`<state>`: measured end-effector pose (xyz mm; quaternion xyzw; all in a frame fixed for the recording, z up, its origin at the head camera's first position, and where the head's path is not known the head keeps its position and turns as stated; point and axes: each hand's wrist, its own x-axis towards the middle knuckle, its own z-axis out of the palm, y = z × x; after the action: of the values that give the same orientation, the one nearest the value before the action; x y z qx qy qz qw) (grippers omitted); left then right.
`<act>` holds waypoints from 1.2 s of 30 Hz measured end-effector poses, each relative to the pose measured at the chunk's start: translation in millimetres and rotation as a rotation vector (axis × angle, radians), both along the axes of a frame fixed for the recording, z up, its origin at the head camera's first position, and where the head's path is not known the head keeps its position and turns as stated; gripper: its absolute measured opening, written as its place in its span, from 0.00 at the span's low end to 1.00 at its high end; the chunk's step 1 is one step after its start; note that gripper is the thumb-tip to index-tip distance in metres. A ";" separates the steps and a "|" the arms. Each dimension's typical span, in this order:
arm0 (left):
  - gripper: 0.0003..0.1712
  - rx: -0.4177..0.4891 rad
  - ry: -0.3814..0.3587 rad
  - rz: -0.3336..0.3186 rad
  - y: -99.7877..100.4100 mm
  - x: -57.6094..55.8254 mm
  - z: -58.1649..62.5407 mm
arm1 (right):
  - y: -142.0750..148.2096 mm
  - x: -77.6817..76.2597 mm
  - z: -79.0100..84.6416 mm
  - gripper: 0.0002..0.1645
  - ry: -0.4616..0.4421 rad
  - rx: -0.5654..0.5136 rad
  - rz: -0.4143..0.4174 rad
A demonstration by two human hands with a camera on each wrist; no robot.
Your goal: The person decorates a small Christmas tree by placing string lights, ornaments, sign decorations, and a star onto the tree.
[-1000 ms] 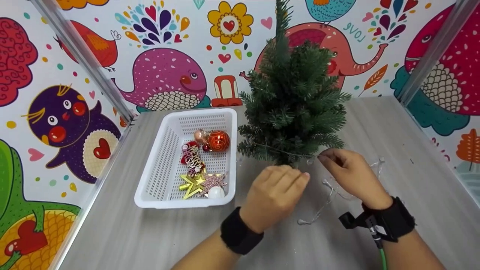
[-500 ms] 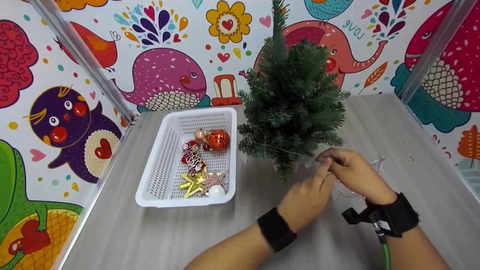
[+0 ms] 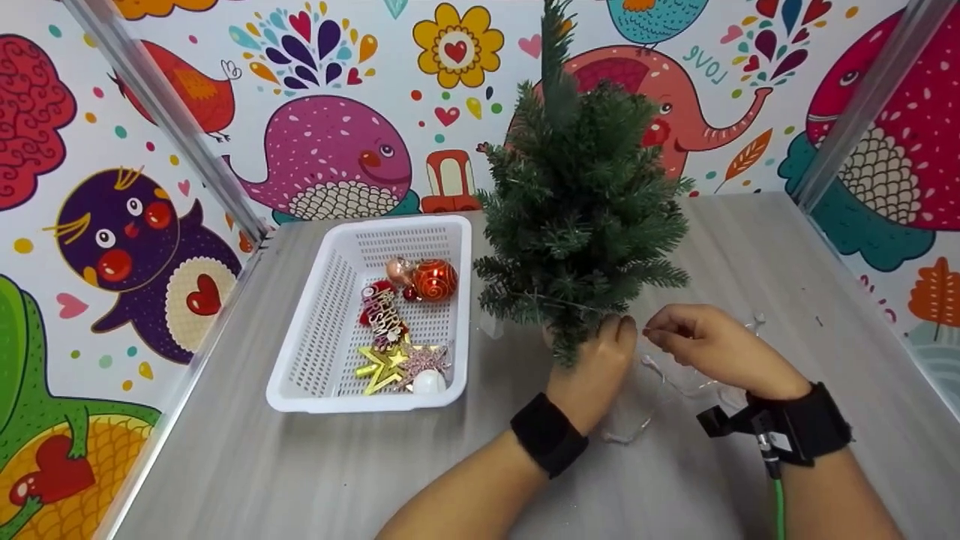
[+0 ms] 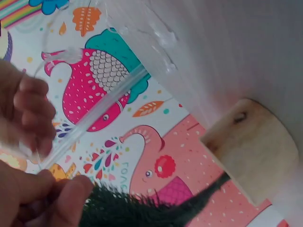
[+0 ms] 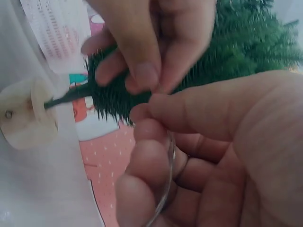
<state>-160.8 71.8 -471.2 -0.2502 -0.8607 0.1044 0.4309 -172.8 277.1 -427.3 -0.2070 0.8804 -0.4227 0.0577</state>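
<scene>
A small artificial Christmas tree (image 3: 585,217) stands mid-table on a round wooden base (image 4: 255,151). A thin clear wire of a string light (image 5: 170,165) crosses its lowest branches and trails onto the table. My left hand (image 3: 592,375) is at the tree's lower front, thumb and fingertips pinching the wire, partly behind a hanging branch. Just to its right, my right hand (image 3: 720,352) pinches the same wire between thumb and forefinger. In the right wrist view, the wire runs down across the right hand's curled fingers, and both hands' fingertips almost meet.
Left of the tree is a white perforated basket (image 3: 289,360) holding a red bauble (image 3: 435,280), a gold star (image 3: 382,367), a Merry Christmas sign (image 3: 384,319) and other ornaments. Loose string-light wire lies under the right hand. Printed wall panels enclose the table's back and sides.
My left hand first moved right to meet the right hand, then went in under the lower branches. The right hand has shifted slightly right, still pinching the wire.
</scene>
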 end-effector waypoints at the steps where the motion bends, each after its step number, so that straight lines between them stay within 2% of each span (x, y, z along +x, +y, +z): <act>1: 0.09 0.009 0.003 0.006 -1.2 -0.3 0.2 | 3.2 -0.9 -0.3 0.07 -0.002 0.001 -0.003; 7: 0.07 0.023 -0.010 -0.005 -3.1 1.0 -0.7 | 23.5 -4.5 -2.1 0.06 0.004 0.014 -0.072; 12: 0.07 -0.028 -0.014 0.016 -4.4 2.4 -2.3 | 37.6 -3.3 -0.7 0.05 0.049 0.091 -0.152; 16: 0.08 -0.037 -0.022 0.023 -5.8 3.4 -1.6 | 47.1 -2.0 1.7 0.02 0.038 0.124 -0.206; 22: 0.07 -0.031 -0.031 0.000 -10.1 4.5 -0.5 | 57.0 -4.3 3.0 0.16 0.022 0.126 -0.250; 25: 0.10 -0.027 -0.037 0.010 -13.8 5.3 0.7 | 64.5 -5.4 2.1 0.17 0.037 0.149 -0.291; 30: 0.10 0.000 -0.041 0.014 -19.6 5.9 0.9 | 80.2 -4.9 -0.9 0.12 0.053 0.084 -0.390; 36: 0.09 0.006 0.001 0.031 -28.9 6.6 -2.6 | 95.1 -5.3 -4.3 0.17 0.045 -0.006 -0.503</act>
<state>-154.2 42.8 -473.7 -0.2354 -0.8645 0.1085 0.4306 -178.0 372.1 -431.6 0.0089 0.9039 -0.4219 -0.0693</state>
